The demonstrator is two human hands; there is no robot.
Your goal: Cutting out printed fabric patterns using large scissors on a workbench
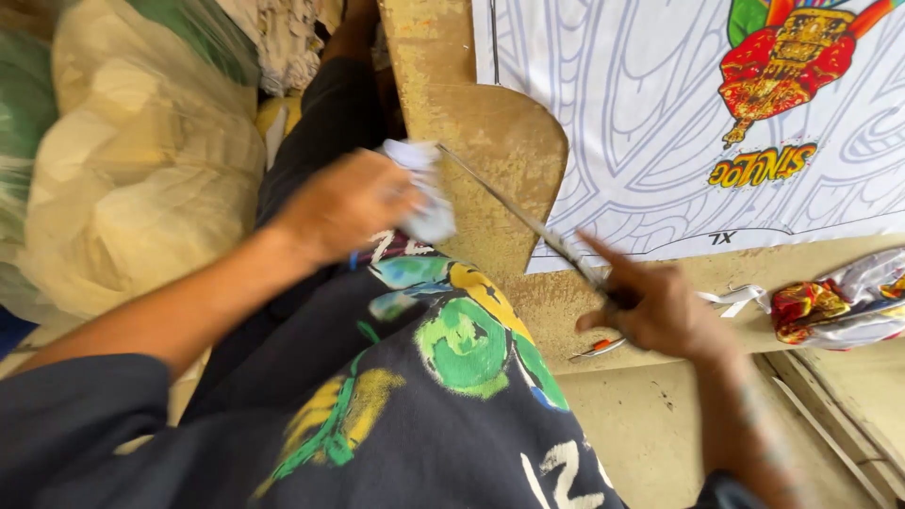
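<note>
1. Two hands of mine are in view, well apart from each other, one on each side of my lap.
2. One scrap of white cloth (421,188) is bunched in my left hand (344,203), whose fingers are closed around it; the scrap sticks out past my knuckles toward the table.
3. One pair of long scissors (528,219) is in my right hand (655,306). My fingers are wrapped on the handle end and my forefinger points up along the blades. The blades look closed, though the blur keeps me from being sure, and their tip reaches up to the white scrap.
4. One wooden table (490,132), worn and yellowish, has a rounded board jutting toward me; the scissors cross over it.
5. One large white printed cloth (641,123) lies flat on the table, covered in grey curved lines, with one red and gold figure near its top right.
6. One crumpled piece of printed cloth (839,302), red, yellow and white, sits at the table edge to the right of my right hand.
7. One small snipper with an orange grip (597,349) lies on the table just below my right hand.
8. One dark shirt with green and yellow print (452,377) covers my lap.
9. Several stuffed plastic sacks (141,160) are piled at my left.
</note>
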